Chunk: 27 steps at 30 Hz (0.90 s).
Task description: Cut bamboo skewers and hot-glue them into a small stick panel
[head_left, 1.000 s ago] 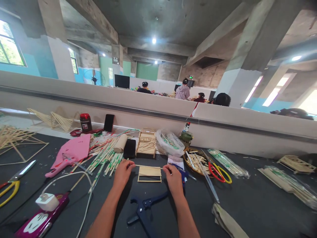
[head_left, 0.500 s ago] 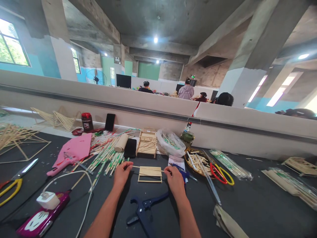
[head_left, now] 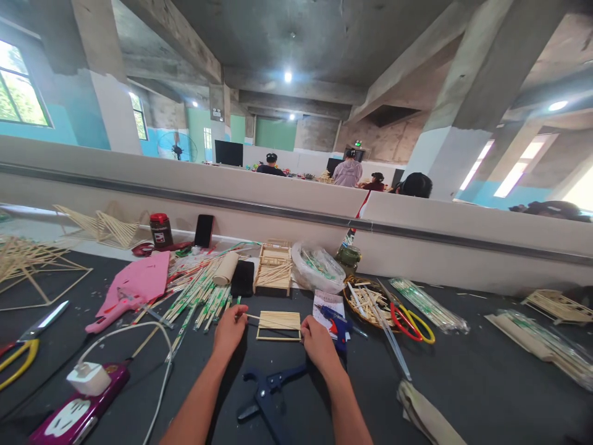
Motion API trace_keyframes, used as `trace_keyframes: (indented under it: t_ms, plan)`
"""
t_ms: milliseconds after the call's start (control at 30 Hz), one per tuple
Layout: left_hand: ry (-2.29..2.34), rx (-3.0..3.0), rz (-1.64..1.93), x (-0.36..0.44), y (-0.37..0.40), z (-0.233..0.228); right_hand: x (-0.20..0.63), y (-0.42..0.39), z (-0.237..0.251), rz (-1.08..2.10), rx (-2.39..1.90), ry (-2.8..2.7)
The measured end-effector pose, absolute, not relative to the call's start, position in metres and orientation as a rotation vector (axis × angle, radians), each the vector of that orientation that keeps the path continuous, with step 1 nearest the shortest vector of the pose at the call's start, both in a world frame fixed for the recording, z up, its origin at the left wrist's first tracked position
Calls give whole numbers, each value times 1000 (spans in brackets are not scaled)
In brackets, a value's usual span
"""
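A small rectangular frame of pale wooden sticks (head_left: 278,321) lies in front of me, its far part covered with a row of sticks side by side. My left hand (head_left: 230,330) pinches the left end of a thin wooden stick (head_left: 252,317) that reaches across to this frame. At the frame's right edge, my right hand (head_left: 319,343) has its fingers closed on its side; the fingertips are partly hidden. Just nearer to me lies a dark blue pipe cutter (head_left: 264,392), its handle running toward my right wrist. Beyond the frame stands a stick-built model (head_left: 273,269).
A blue glue gun (head_left: 334,321) lies right of my right hand. Further right are a basket of short sticks (head_left: 370,300), scissors (head_left: 410,321) and tweezers (head_left: 396,349). Bundled sticks (head_left: 213,303) and a purple power strip (head_left: 78,405) with a white cable sit to the left.
My right hand has moved slightly left and down, from the stick's right end to the frame's right edge. My left hand stays pinched on the stick. The view has shifted a little.
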<state>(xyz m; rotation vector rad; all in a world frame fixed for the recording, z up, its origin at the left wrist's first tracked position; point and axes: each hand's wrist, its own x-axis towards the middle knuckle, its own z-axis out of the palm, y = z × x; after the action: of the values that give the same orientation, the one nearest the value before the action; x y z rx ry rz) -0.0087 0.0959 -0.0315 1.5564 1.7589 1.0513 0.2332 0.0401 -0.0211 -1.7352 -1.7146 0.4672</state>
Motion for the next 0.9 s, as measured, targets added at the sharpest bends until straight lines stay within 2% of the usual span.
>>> trace_keyframes:
  t_ms: [533,900]
  plan:
    - [1724,1683,1047,-13,104,-46,227,43,-25,572,-1701,-1638]
    - [1720,1548,1129,-15,100,-33,228,44,-28,495,-1676,-1695]
